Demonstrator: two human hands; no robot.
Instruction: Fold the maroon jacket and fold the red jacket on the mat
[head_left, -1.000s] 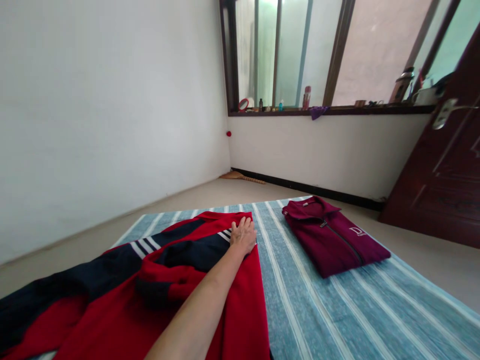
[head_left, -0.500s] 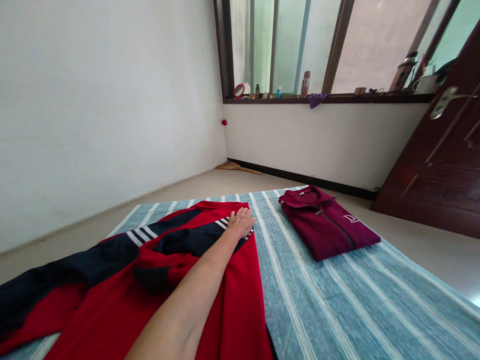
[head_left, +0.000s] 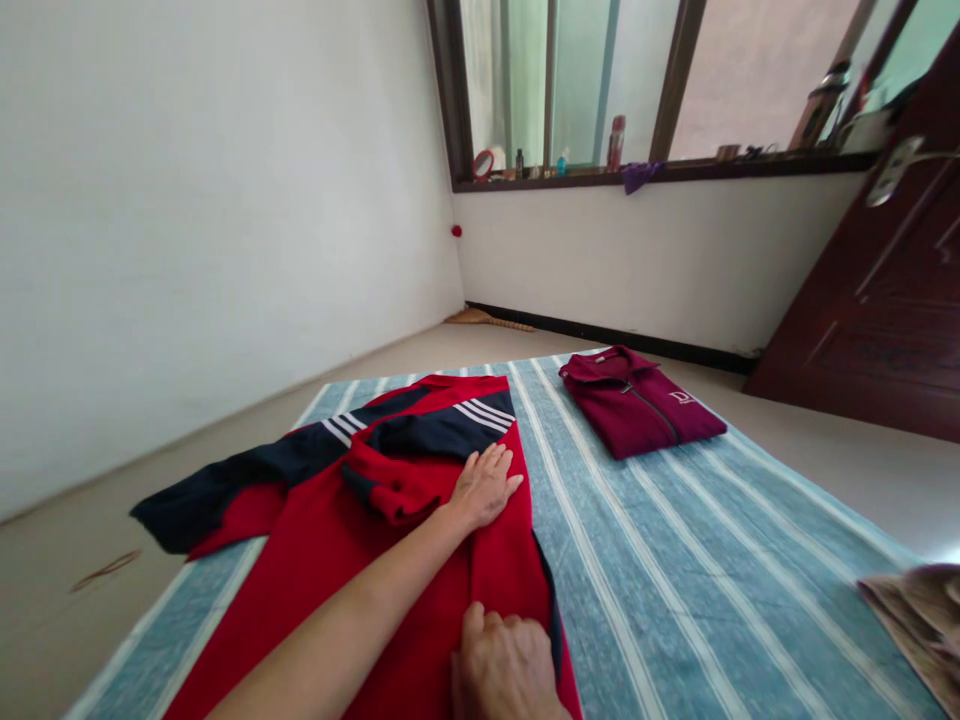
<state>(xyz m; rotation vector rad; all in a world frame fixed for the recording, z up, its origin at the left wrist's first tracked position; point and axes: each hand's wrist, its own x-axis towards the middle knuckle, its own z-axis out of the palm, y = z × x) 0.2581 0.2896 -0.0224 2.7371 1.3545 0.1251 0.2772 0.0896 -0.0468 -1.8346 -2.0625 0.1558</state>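
Observation:
A red and navy jacket (head_left: 315, 570) with white stripes lies spread on a blue striped cloth (head_left: 637, 560). One sleeve (head_left: 427, 435) is folded across the body, and the other stretches out to the left past the cloth's edge. My left hand (head_left: 486, 487) rests flat on the red fabric just below the stripes, fingers extended. Lower down, near the jacket's right edge, my right hand (head_left: 510, 660) has curled fingers closed on the red fabric; its fingertips are partly hidden. To the right, a folded maroon zip-up top (head_left: 637, 405) lies with its collar away from me.
A brown patterned cloth (head_left: 919, 620) shows at the lower right edge. Beyond the covered surface are the floor, a white wall, and a dark red door (head_left: 862, 330). Bottles and small items stand on the window sill (head_left: 555, 180).
My left hand has slid down the jacket from the striped sleeve to the red part. My right hand has come into view at the bottom. The view has shifted slightly.

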